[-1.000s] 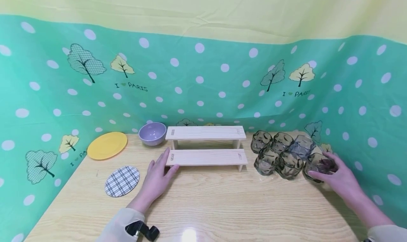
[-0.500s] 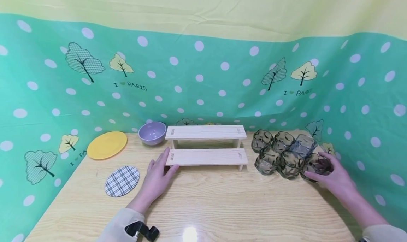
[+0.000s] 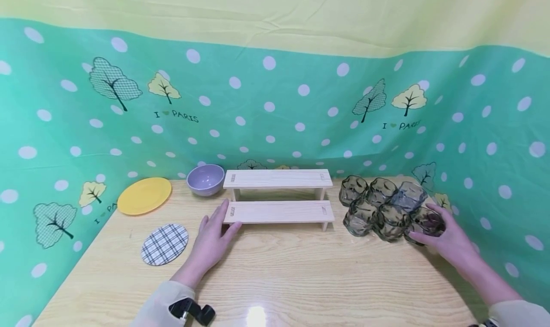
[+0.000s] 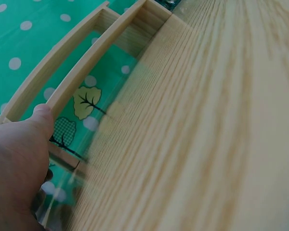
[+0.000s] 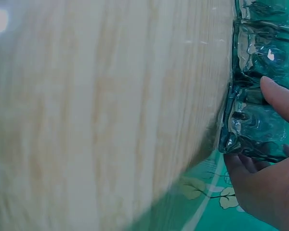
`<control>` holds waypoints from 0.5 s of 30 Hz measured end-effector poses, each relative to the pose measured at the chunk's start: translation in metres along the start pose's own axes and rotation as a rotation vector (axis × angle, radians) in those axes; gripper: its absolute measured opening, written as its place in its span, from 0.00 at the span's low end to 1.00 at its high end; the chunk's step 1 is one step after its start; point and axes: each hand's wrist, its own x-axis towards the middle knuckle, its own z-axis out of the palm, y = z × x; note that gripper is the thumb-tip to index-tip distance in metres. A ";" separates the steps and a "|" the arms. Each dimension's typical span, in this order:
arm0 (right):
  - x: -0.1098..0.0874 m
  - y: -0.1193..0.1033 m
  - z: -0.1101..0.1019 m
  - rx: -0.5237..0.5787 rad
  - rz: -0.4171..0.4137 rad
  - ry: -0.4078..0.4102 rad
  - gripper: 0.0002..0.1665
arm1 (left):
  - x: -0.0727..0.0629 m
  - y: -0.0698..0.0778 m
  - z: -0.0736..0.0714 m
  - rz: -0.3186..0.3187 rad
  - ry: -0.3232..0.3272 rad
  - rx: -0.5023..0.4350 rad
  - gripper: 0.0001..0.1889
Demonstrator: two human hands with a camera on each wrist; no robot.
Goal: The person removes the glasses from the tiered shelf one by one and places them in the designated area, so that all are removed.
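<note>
At the right end of the table my right hand (image 3: 455,238) grips a smoky, wavy-sided glass (image 3: 425,222), thumb on its near side and fingers round its outer side. Up close in the right wrist view, the held glass (image 5: 257,122) touches the neighbouring glass (image 5: 267,50). Several matching glasses (image 3: 392,222) stand beside it in two packed rows; one at the back looks bluish (image 3: 410,195). My left hand (image 3: 211,243) holds the left front corner of a two-step wooden shelf (image 3: 279,212), its thumb against the front edge in the left wrist view.
A purple bowl (image 3: 206,180) stands just left of the shelf. A yellow plate (image 3: 145,196) lies at the back left, with a checked round coaster (image 3: 165,244) nearer. A green dotted cloth (image 3: 275,102) hangs behind and along both sides of the table (image 3: 301,279).
My right hand has slid its glass a short way left, closing the gap to the other glasses. My left hand and the shelf have stayed in place.
</note>
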 end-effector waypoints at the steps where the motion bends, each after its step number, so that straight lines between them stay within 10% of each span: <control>1: 0.000 -0.001 -0.001 -0.004 -0.004 -0.003 0.75 | 0.000 0.000 0.000 0.000 0.000 -0.002 0.44; 15: -0.018 -0.058 0.013 -0.294 -0.340 0.198 0.68 | 0.002 0.014 -0.018 0.063 0.029 0.146 0.44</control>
